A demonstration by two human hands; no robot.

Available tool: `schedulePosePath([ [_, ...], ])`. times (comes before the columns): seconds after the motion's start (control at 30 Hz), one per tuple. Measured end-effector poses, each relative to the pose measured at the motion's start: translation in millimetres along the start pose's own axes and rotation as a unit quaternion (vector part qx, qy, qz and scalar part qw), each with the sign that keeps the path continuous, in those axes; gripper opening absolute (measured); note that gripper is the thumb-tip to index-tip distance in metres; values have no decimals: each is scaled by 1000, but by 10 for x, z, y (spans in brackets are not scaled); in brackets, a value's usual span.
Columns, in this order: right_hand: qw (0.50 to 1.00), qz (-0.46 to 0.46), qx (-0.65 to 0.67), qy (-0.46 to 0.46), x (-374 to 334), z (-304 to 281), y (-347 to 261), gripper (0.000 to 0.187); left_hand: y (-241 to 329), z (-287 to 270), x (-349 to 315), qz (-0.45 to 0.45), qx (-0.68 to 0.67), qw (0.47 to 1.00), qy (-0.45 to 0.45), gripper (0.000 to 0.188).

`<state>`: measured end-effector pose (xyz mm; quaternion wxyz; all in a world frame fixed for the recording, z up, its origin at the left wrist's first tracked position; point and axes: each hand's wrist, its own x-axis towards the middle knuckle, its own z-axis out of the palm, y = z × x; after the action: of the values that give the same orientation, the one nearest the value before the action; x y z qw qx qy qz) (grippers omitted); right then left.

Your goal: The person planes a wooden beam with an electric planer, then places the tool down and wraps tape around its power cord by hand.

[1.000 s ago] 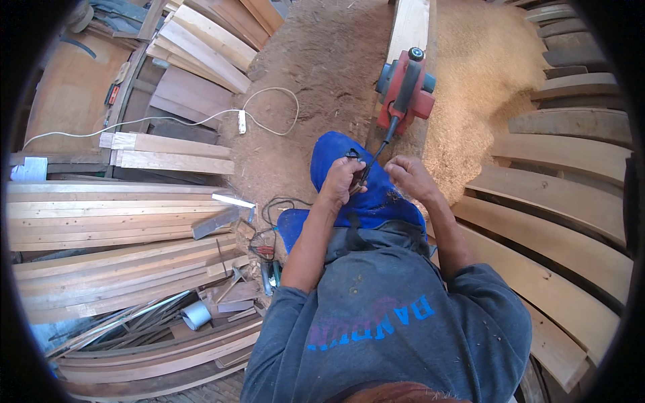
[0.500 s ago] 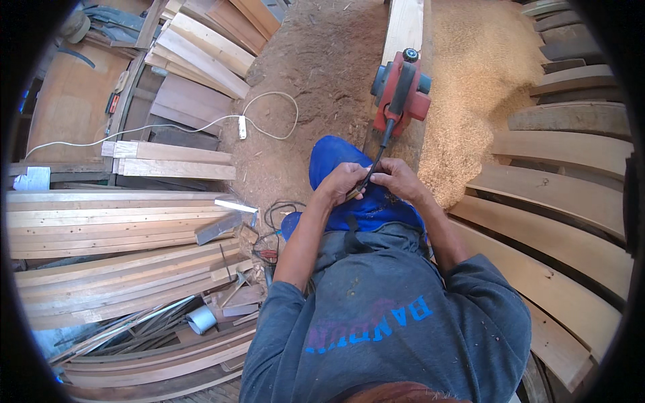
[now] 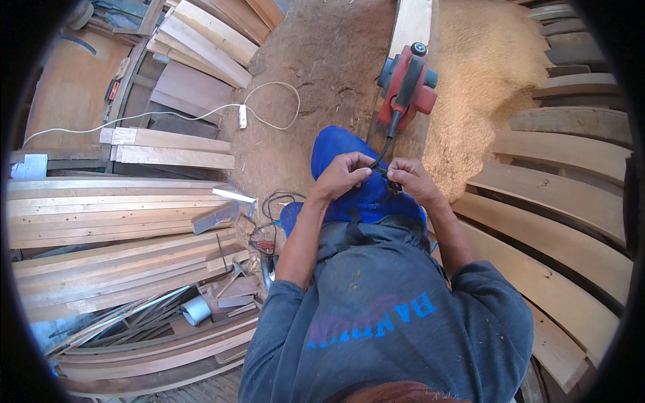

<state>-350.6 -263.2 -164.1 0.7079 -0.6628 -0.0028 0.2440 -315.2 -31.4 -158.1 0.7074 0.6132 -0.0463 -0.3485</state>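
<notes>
A red and black electric hand planer (image 3: 408, 87) rests on a long wooden board in front of me. Its black power cord (image 3: 390, 142) runs back from the handle to my hands above my blue-trousered lap. My left hand (image 3: 345, 174) pinches the cord between thumb and fingers. Close beside it on the right, my right hand (image 3: 411, 178) grips the same cord farther along, fingers closed. A dark end piece of the cord pokes out below the right fingers; its exact form is too small to make out.
Wood shavings (image 3: 484, 101) are heaped right of the board (image 3: 411, 27). Curved planks (image 3: 537, 195) line the right side. Stacked timber (image 3: 121, 215) fills the left. A white extension cord (image 3: 243, 115) loops over the ground; dark cable (image 3: 269, 201) lies by my left leg.
My hands have drawn slightly apart, the right one shifting right. The cord's end piece, earlier under my left hand, is now below my right. The view has shifted slightly.
</notes>
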Motion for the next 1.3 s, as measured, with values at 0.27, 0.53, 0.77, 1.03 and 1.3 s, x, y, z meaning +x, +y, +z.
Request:
schedulePosePath([
  [0.27, 991, -56, 122, -1, 10, 262, -444, 15, -109, 142, -37, 114, 121, 980, 105, 13],
  [0.53, 976, -124, -172, 53, 299, 400, -804, 19, -126, 237, -52, 158, 156, 963, 151, 8],
  [0.77, 859, -117, -495, 61, 364, 515, -1270, 27, 88, 248, 34, 105, 29, 976, 188, 12],
  [1.03, 938, -200, -221, 174, 234, 240, -1164, 23, -178, 54, 77, -35, -161, 973, 160, 22],
  [1.3, 999, -8, -29, -37, 161, -40, -207, 36, -172, -13, 164, -102, -214, 967, 96, 20],
])
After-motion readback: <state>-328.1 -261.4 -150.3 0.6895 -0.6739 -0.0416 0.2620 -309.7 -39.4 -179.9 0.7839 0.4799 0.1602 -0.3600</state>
